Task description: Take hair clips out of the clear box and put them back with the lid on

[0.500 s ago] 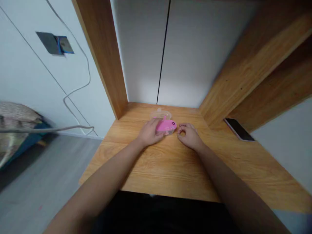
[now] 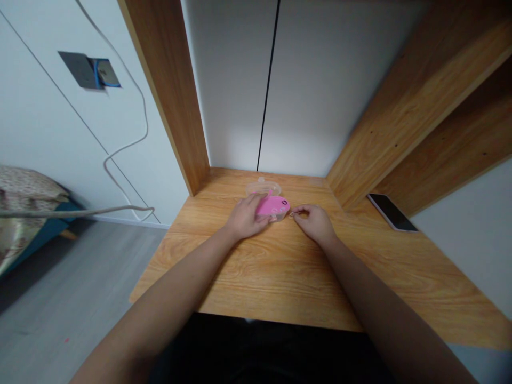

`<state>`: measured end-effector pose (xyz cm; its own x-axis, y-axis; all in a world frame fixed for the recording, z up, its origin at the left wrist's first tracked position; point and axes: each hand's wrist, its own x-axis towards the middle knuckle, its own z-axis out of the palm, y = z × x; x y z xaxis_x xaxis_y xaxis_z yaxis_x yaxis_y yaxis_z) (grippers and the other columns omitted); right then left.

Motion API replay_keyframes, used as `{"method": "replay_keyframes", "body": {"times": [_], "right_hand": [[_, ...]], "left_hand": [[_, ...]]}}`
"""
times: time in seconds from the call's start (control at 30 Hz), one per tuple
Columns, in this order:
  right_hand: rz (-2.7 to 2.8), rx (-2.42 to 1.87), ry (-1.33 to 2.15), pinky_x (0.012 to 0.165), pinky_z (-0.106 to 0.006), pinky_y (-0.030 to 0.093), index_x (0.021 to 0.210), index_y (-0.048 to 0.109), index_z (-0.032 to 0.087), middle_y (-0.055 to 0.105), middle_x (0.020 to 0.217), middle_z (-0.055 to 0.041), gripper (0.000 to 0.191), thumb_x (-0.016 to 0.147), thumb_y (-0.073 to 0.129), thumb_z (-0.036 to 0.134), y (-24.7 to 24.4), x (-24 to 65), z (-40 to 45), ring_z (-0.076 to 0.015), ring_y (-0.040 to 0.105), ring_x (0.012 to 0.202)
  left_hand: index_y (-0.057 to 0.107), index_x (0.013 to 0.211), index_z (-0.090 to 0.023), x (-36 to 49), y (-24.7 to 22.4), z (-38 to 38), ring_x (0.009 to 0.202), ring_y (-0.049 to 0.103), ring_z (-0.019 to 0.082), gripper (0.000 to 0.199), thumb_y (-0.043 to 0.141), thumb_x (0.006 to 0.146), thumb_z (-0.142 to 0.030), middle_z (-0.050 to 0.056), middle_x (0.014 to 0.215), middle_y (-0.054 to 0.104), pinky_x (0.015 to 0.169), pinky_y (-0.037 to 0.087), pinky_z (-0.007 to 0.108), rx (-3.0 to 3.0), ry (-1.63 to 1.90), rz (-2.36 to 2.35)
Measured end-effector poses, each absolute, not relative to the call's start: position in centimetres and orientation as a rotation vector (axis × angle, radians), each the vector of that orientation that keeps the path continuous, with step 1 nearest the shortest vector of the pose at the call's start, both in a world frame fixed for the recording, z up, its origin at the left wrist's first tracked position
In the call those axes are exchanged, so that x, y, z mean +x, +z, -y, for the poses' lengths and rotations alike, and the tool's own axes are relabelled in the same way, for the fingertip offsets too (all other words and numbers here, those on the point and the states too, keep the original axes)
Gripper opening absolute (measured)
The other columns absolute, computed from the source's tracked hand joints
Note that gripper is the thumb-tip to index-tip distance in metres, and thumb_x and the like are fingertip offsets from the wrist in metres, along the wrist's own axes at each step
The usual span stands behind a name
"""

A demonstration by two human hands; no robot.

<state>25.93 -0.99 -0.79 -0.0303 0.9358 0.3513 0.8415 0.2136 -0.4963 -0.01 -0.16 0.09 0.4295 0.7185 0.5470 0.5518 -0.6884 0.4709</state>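
1. Left hand point(image 2: 245, 216): it grasps the clear box point(image 2: 279, 217) from 9 o'clock (12 o'clock pointing away from the person), fingers over the far side and thumb along the near edge.
2. Right hand point(image 2: 319, 223): at 3 o'clock of the box, thumb and forefinger pinch a small pale piece point(image 2: 292, 214), its exact shape too small to tell. The piece lies just beside the box's right end.
3. Pink panel point(image 2: 274, 205): it lies flat at the box, a black ring point(image 2: 284, 202) near its 2 o'clock end. Box and panel look light, smooth and fairly stiff; thin plastic probably slides readily on the wood, so a steadying hold at the 9 o'clock end suits it. The pale piece is presumably very light and easily dropped, best taken between fingertips.
4. Clear lid point(image 2: 264, 188): it lies at 11 o'clock of the panel, on the table point(image 2: 256, 277).
5. Phone point(image 2: 392, 212): well apart, at 3 o'clock of the right hand.
6. Comparison with the earlier frame: the right finger and thumb, then curved into a rounder loop, now form a flatter, narrower pinch; left hand, box and phone keep their places.
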Motion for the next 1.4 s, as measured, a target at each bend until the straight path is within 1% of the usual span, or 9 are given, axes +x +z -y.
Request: {"method": "replay_keyframes", "body": {"times": [0.1, 0.27, 0.33, 0.5, 0.67, 0.8, 0.97, 1.17, 1.4], "right_hand": [[1.891, -1.677, 0.243, 0.079, -0.032, 0.055, 0.088, 0.080, 0.021, 0.080, 0.088, -0.0052, 0.016, 0.082, 0.065, 0.025, -0.7, 26.0, 1.0, -0.0214, 0.074, 0.080], [1.957, -1.706, 0.229, 0.078, -0.032, 0.054, 0.092, 0.081, 0.023, 0.080, 0.087, -0.0046, 0.019, 0.083, 0.066, 0.027, -1.1, 26.3, 0.8, -0.0219, 0.073, 0.081], [1.970, -1.717, 0.193, 0.082, -0.034, 0.054, 0.096, 0.081, 0.023, 0.080, 0.090, -0.0053, 0.020, 0.084, 0.066, 0.029, -1.4, 26.3, 0.7, -0.0225, 0.072, 0.084], [2.018, -1.746, 0.062, 0.096, -0.039, 0.048, 0.100, 0.080, 0.023, 0.075, 0.102, -0.0086, 0.023, 0.087, 0.066, 0.036, -1.9, 26.5, 0.5, -0.0251, 0.065, 0.101], [2.036, -1.768, 0.069, 0.098, -0.039, 0.045, 0.092, 0.077, 0.025, 0.071, 0.101, -0.0081, 0.017, 0.088, 0.063, 0.033, -1.8, 26.3, 0.8, -0.0252, 0.060, 0.104], [2.029, -1.766, 0.064, 0.097, -0.040, 0.045, 0.089, 0.075, 0.023, 0.071, 0.102, -0.0087, 0.014, 0.087, 0.064, 0.031, -1.6, 25.9, 1.0, -0.0262, 0.060, 0.104], [1.964, -1.678, 0.137, 0.093, -0.037, 0.048, 0.091, 0.073, 0.021, 0.076, 0.098, -0.0065, 0.014, 0.088, 0.062, 0.029, -1.1, 25.5, 1.1, -0.0237, 0.065, 0.098], [1.766, -1.605, 0.234, 0.079, -0.033, 0.054, 0.091, 0.073, 0.021, 0.078, 0.091, -0.0054, 0.015, 0.086, 0.063, 0.031, -0.5, 25.2, 1.4, -0.0206, 0.071, 0.082], [1.788, -1.553, 0.246, 0.080, -0.032, 0.056, 0.092, 0.076, 0.020, 0.079, 0.093, -0.0060, 0.017, 0.087, 0.062, 0.029, -0.7, 25.1, 1.3, -0.0203, 0.073, 0.082]], "left_hand": [[0.046, 0.144, -0.022, -0.1, 0.0, 0.1, 0.130, 0.057, 0.031, 0.068, 0.069, 0.087, -0.050, 0.012, 0.142, 0.059, 0.107, 0.049, 0.048, 2.468, 1.098, -1.120], [0.045, 0.144, -0.020, -0.2, -0.1, 0.0, 0.129, 0.057, 0.032, 0.068, 0.069, 0.087, -0.049, 0.014, 0.141, 0.059, 0.107, 0.049, 0.048, 2.483, 1.079, -1.132], [0.045, 0.144, -0.020, -0.1, -0.2, 0.0, 0.129, 0.057, 0.031, 0.067, 0.069, 0.087, -0.048, 0.013, 0.141, 0.059, 0.107, 0.049, 0.048, 2.486, 1.086, -1.125], [0.046, 0.143, -0.021, 0.0, -0.3, -0.1, 0.127, 0.058, 0.031, 0.068, 0.070, 0.086, -0.050, 0.013, 0.139, 0.060, 0.107, 0.049, 0.047, 2.479, 1.094, -1.147], [0.046, 0.144, -0.020, -0.1, -0.3, 0.0, 0.127, 0.059, 0.032, 0.069, 0.068, 0.087, -0.052, 0.014, 0.138, 0.060, 0.106, 0.049, 0.048, 2.491, 1.076, -1.165], [0.047, 0.143, -0.020, -0.1, -0.4, 0.0, 0.127, 0.059, 0.031, 0.070, 0.069, 0.086, -0.054, 0.014, 0.138, 0.060, 0.107, 0.049, 0.047, 2.486, 1.084, -1.162], [0.047, 0.143, -0.020, -0.1, -0.4, -0.1, 0.129, 0.057, 0.032, 0.070, 0.068, 0.086, -0.056, 0.015, 0.140, 0.059, 0.107, 0.049, 0.048, 2.467, 1.073, -1.167], [0.047, 0.142, -0.022, 0.0, 0.1, 0.1, 0.130, 0.056, 0.031, 0.067, 0.069, 0.086, -0.051, 0.012, 0.143, 0.058, 0.108, 0.049, 0.047, 2.450, 1.094, -1.111], [0.046, 0.144, -0.022, 0.0, 0.1, 0.2, 0.132, 0.056, 0.031, 0.068, 0.069, 0.087, -0.050, 0.012, 0.144, 0.057, 0.109, 0.048, 0.047, 2.452, 1.094, -1.086]]}}
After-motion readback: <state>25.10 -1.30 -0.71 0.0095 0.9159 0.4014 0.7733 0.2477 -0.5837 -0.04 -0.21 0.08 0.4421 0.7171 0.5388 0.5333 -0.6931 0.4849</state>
